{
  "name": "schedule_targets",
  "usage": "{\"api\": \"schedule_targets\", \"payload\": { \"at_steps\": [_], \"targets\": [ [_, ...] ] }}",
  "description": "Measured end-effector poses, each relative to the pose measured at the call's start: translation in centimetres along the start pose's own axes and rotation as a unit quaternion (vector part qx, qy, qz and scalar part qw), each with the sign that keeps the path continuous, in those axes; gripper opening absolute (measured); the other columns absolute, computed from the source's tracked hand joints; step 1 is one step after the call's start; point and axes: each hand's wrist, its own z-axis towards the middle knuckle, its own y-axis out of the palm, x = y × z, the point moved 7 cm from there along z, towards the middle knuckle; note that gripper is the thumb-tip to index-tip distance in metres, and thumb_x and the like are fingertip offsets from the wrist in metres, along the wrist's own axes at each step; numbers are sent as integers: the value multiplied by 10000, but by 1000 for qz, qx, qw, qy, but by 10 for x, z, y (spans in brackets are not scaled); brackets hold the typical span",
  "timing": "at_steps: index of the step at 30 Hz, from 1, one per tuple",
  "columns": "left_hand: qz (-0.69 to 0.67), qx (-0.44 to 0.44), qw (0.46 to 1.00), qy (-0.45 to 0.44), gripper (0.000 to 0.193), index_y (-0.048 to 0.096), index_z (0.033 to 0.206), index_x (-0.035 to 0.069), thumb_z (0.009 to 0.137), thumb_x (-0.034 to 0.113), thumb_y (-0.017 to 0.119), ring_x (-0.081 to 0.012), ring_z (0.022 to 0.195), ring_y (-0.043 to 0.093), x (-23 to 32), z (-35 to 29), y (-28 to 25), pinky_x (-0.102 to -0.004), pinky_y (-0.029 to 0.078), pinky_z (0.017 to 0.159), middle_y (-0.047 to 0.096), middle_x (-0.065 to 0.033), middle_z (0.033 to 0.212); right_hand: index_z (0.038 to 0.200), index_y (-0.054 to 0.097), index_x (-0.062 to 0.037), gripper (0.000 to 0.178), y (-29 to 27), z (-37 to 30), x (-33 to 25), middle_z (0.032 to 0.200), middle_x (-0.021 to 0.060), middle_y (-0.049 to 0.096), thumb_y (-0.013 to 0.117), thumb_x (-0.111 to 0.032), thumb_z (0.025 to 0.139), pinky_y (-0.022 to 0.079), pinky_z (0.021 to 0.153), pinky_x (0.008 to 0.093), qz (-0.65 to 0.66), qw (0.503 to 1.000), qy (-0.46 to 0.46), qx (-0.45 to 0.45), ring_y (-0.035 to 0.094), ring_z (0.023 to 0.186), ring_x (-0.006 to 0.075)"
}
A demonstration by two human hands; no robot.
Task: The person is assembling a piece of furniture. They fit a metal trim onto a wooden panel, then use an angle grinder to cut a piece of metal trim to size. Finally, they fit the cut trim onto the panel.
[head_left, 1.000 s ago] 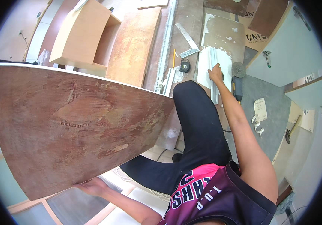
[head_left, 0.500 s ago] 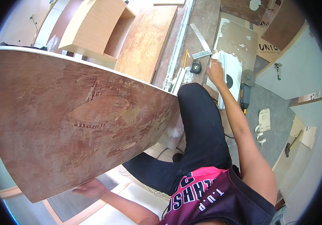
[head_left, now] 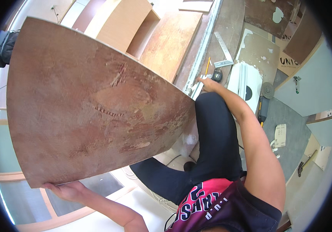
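Observation:
A large brown wooden panel (head_left: 69,104) with a rough, glue-streaked face stands tilted up at my left, its narrower end beside my knee. My left hand (head_left: 67,191) supports its lower edge near the outer corner, with the fingers curled under and partly hidden. Past my raised knee, my right hand (head_left: 210,85) has its fingers closed at the far end of a short white strip (head_left: 197,91). A black tape measure (head_left: 217,75) lies right beside that hand, with a yellow pencil (head_left: 207,65) just beyond.
A metal try square (head_left: 224,62) lies farther back on the brown work surface. To the right are a white board (head_left: 234,83), an angle grinder (head_left: 264,104) and a hammer (head_left: 306,162). A pale wooden cabinet box (head_left: 117,23) and a stained board (head_left: 171,40) stand beyond the panel.
My left hand has moved outward onto the panel's lower edge, and the panel's far outer corner has risen. My right hand has come back from the white board to the white strip.

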Motion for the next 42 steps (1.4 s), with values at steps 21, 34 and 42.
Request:
{"api": "schedule_targets", "payload": {
  "at_steps": [21, 34, 42],
  "targets": [
    [-29, -23, 999, -2, 794, 351, 1661, -75, 1155, 509, 535, -347, 1588, 352, -7, 57, 52, -507, 280, 1327, 324, -192, 1764, 1052, 787, -2, 307, -196, -146, -102, 944, 86, 809, 916, -238, 903, 587, 786, 322, 157, 838, 113, 510, 749, 870, 145],
    [367, -239, 730, 524, 588, 529, 1538, 5, 1153, 432, 406, -474, 1240, 580, -43, 173, 412, -571, 444, 1053, 609, -286, 1359, 1365, 558, 15, 273, -282, -296, -114, 1284, 148, 666, 607, -77, 1113, 584, 1081, 511, 374, 704, 36, 602, 701, 1150, 308],
    [96, -374, 828, 406, 679, 743, 1177, -57, 1201, 497, 352, -563, 1029, 700, -139, 12, 555, -586, 538, 867, 728, -369, 1064, 1379, 529, 8, 314, -272, -412, -74, 1314, 165, 626, 628, -108, 1104, 596, 1043, 552, 436, 639, 80, 628, 654, 1177, 290]
  ]
}}
